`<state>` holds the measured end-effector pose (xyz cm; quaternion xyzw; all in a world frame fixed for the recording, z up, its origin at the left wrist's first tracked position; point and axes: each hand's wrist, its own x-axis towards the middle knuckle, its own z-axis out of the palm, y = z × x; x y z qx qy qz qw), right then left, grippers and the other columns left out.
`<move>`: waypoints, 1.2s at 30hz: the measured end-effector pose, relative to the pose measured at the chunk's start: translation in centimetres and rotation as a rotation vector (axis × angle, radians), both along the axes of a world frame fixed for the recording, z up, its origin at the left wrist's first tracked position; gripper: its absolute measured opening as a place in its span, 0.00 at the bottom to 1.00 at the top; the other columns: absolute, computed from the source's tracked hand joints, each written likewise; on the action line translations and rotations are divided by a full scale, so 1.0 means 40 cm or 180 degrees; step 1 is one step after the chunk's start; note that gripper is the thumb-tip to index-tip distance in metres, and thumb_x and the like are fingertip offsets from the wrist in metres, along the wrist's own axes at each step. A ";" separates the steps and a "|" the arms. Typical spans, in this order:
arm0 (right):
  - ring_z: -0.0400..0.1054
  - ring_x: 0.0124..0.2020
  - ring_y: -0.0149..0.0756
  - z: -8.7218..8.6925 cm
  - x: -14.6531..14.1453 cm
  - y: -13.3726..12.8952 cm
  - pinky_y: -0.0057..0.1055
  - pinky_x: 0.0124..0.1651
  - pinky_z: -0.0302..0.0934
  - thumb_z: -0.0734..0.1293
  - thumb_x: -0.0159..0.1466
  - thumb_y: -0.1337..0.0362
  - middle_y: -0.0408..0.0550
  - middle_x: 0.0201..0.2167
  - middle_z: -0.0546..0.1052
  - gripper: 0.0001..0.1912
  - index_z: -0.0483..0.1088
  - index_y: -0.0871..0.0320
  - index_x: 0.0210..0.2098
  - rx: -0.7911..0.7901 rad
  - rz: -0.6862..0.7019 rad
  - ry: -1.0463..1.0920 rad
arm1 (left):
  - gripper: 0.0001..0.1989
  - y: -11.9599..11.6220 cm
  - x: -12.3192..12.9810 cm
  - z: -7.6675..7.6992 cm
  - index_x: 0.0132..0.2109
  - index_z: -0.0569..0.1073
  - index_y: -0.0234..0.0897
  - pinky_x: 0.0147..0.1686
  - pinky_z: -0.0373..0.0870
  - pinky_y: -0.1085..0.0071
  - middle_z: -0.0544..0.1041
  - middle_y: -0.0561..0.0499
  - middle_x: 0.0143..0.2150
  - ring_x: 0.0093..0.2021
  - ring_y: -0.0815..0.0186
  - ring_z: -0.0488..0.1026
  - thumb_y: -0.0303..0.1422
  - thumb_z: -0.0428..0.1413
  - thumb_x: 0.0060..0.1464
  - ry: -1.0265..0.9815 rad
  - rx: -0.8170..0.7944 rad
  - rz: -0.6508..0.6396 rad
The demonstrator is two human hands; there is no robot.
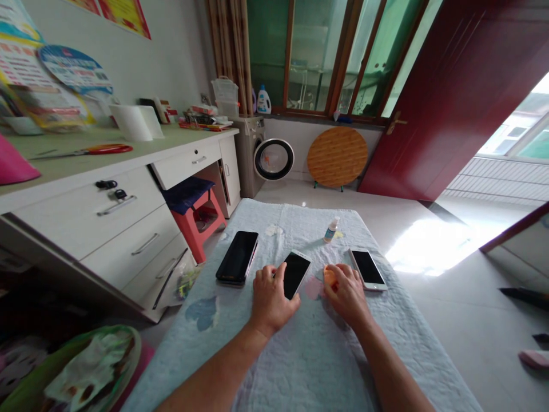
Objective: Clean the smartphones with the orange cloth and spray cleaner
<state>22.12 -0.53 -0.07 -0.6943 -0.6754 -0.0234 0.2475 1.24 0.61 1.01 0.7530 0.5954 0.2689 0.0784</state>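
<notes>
A white-framed phone (297, 272) lies tilted in the middle of the cloth-covered table (274, 355). My left hand (272, 294) grips its left and lower edges. To the right, my right hand (346, 289) has its fingers closed on a small orange object (330, 277), partly hidden by them. A black phone (238, 257) lies left of my left hand, seemingly on top of something thin. Another white phone (368, 269) with a dark screen lies just right of my right hand. Behind the hands stands a small spray bottle (330, 231) with a blue label.
A desk (171, 150) on the left holds a paper roll (132, 122) and red-handled scissors (109, 149). Beneath it stands a red stool (201, 226). A green-rimmed bin (136, 349) is at the lower left. Farther back are an open washing machine (249, 150) and a round wooden board (337, 155).
</notes>
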 end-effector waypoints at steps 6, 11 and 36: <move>0.62 0.42 0.42 -0.001 0.004 -0.001 0.37 0.48 0.58 0.62 0.57 0.66 0.52 0.44 0.70 0.21 0.71 0.58 0.49 -0.0389 0.0169 0.0097 | 0.32 0.009 -0.003 -0.009 0.56 0.67 0.36 0.49 0.61 0.59 0.67 0.44 0.45 0.46 0.53 0.64 0.38 0.61 0.43 0.0196 -0.0150 0.0086; 0.63 0.42 0.43 -0.007 0.006 -0.001 0.37 0.48 0.58 0.62 0.57 0.68 0.53 0.44 0.70 0.21 0.71 0.58 0.50 -0.0353 0.0090 0.0164 | 0.32 -0.004 0.003 -0.011 0.57 0.66 0.35 0.51 0.61 0.59 0.66 0.43 0.47 0.47 0.53 0.63 0.38 0.61 0.43 0.0243 -0.0214 0.0046; 0.68 0.31 0.33 0.024 -0.049 0.006 0.28 0.33 0.61 0.69 0.55 0.51 0.46 0.33 0.74 0.22 0.66 0.58 0.42 -0.0468 0.0443 0.3720 | 0.43 -0.032 0.007 0.000 0.59 0.65 0.37 0.53 0.62 0.56 0.70 0.43 0.53 0.51 0.51 0.65 0.50 0.66 0.36 -0.0082 -0.0610 -0.1080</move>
